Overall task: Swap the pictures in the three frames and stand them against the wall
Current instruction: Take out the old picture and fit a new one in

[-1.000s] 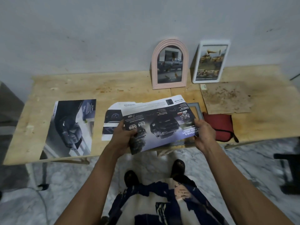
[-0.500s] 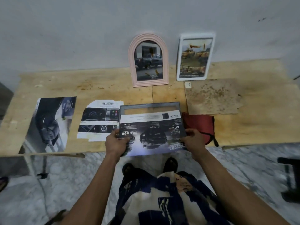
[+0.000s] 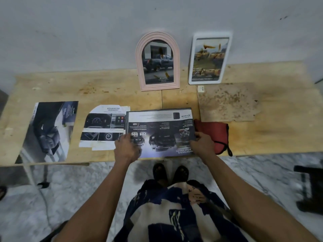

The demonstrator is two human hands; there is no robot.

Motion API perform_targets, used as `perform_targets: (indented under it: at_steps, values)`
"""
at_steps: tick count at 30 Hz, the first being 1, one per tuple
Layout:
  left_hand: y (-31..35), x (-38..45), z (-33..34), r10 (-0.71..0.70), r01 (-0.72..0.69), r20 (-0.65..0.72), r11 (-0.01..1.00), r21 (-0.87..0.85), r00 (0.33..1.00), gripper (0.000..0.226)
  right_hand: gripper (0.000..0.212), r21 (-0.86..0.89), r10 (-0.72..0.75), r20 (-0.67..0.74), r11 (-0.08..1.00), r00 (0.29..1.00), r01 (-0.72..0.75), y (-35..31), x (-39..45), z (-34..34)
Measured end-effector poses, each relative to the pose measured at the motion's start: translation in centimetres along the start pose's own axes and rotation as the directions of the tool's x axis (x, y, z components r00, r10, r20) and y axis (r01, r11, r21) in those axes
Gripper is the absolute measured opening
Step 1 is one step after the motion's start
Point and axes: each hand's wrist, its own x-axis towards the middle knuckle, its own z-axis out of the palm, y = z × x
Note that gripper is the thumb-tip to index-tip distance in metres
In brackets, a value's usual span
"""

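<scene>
A dark car brochure page point(image 3: 160, 133) lies over a grey rectangular frame point(image 3: 158, 110) at the table's front edge; only the frame's thin rim shows. My left hand point(image 3: 126, 148) grips the page's lower left corner. At its lower right edge, my right hand point(image 3: 202, 144) pinches the page. A pink arched frame point(image 3: 157, 62) with a pickup truck picture and a white rectangular frame point(image 3: 208, 58) with a yellowish picture stand against the wall.
Two loose pages lie left of the frame: a white cut page point(image 3: 104, 127) and a dark car page point(image 3: 49, 131) hanging over the table edge. A red pouch point(image 3: 214, 135) sits right of my right hand. A stained board point(image 3: 227, 102) lies behind it.
The page was held up off the table a second ago; both hands have lowered it and slid it forward over the grey frame, covering the frame's opening.
</scene>
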Motion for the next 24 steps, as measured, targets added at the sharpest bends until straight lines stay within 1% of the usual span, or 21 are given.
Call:
perform_targets:
  at_steps: [2,4,8,11,14,16,17,19,20,22,24]
  values:
    - [0.0,-0.2,0.2,0.003,-0.005,0.017,0.994,0.106,1.0,0.047,0.042,-0.057,-0.042,0.016,0.997,0.999,0.043,-0.2,0.2,0.2]
    - [-0.1,-0.2,0.4,0.001,-0.004,0.021,0.987,0.16,1.0,0.05,0.037,-0.112,-0.059,0.022,0.992,0.998,0.061,-0.2,0.3,0.5]
    - [-1.0,0.2,1.3,0.036,-0.044,0.048,0.984,0.173,0.998,0.05,0.028,-0.202,-0.091,0.005,0.975,0.996,0.09,1.1,1.4,1.8]
    - [-1.8,0.4,1.9,0.083,-0.087,0.049,0.993,0.079,0.995,0.053,0.04,-0.25,-0.108,-0.023,0.963,0.994,0.099,2.4,2.3,2.9]
    - [-2.1,0.1,1.7,0.107,-0.108,0.042,0.994,0.026,0.993,0.068,0.053,-0.285,-0.141,-0.047,0.951,0.989,0.122,1.3,0.6,2.8]
    - [-2.1,0.3,1.4,0.111,-0.113,0.062,0.993,0.032,0.992,0.078,0.061,-0.39,-0.189,0.025,0.903,0.982,0.183,1.1,0.5,2.8]
    - [-2.1,0.4,1.4,0.118,-0.122,0.075,0.991,0.05,0.99,0.08,0.064,-0.447,-0.207,0.089,0.866,0.974,0.224,1.2,0.5,2.9]
    - [-2.2,0.7,1.3,0.126,-0.132,0.08,0.989,0.073,0.989,0.078,0.069,-0.54,-0.193,0.19,0.798,0.963,0.267,1.3,0.9,2.9]
    - [-2.3,0.7,1.4,0.129,-0.135,0.076,0.988,0.077,0.989,0.077,0.07,-0.574,-0.177,0.215,0.773,0.96,0.271,1.4,1.1,2.9]
    - [-2.3,0.8,1.4,0.136,-0.141,0.059,0.986,0.09,0.989,0.076,0.071,-0.612,-0.173,0.22,0.742,0.96,0.274,1.6,1.6,3.0]
    - [-2.3,0.9,1.5,0.139,-0.143,0.047,0.984,0.108,0.989,0.076,0.072,-0.623,-0.168,0.214,0.735,0.962,0.268,1.6,1.9,3.0]
